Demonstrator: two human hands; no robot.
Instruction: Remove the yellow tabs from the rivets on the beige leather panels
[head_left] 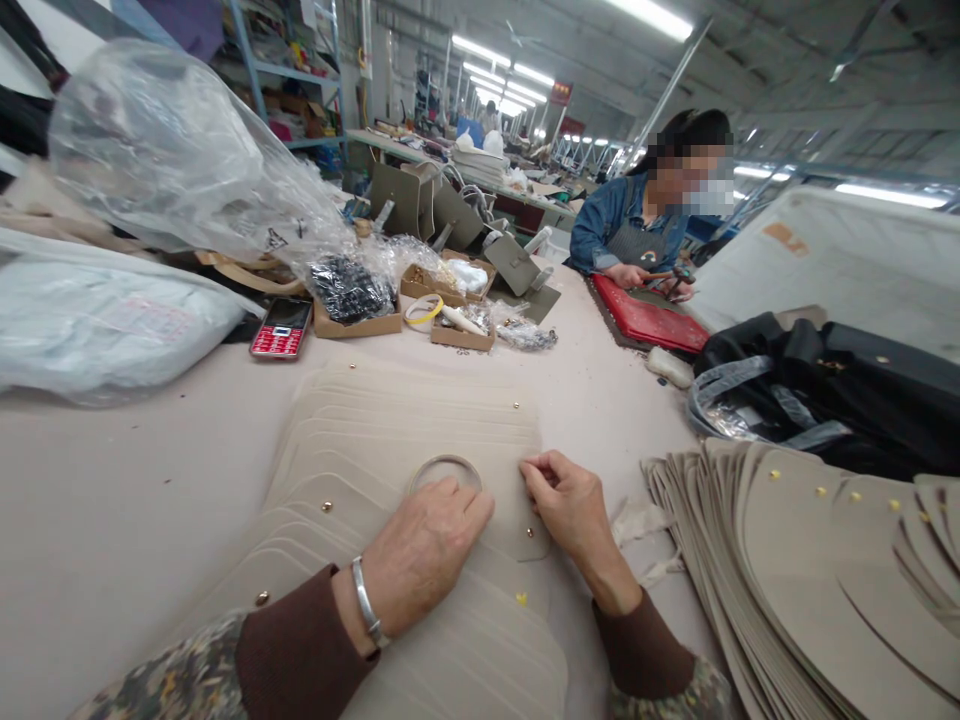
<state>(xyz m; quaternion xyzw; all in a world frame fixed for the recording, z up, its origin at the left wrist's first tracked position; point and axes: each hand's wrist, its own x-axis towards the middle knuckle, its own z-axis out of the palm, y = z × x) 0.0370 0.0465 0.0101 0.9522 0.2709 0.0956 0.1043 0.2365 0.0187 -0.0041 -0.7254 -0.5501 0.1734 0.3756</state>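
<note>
Overlapping beige leather-like panels (345, 440) lie fanned out on the table, several with small gold-coloured studs. My left hand (431, 530) is closed over the panels, its fingers curled at the near side of a thin ring (446, 462) that looks like a narrow tape roll. Those fingertips are partly hidden from above. Beside it, my right hand (566, 500) pinches thumb and forefinger together at the right edge of the top panel. Whatever sits in that pinch is too small or hidden to name. A small yellow piece (521, 598) shows on a panel nearer me.
At right stand a thick stack of beige panels (750, 560) and black bags (825, 390). Behind are small cardboard boxes (358, 324), a red phone (281, 330) and plastic-wrapped bundles (112, 320). Across the table, a person (626, 220) holds a hammer over a red pad (649, 315).
</note>
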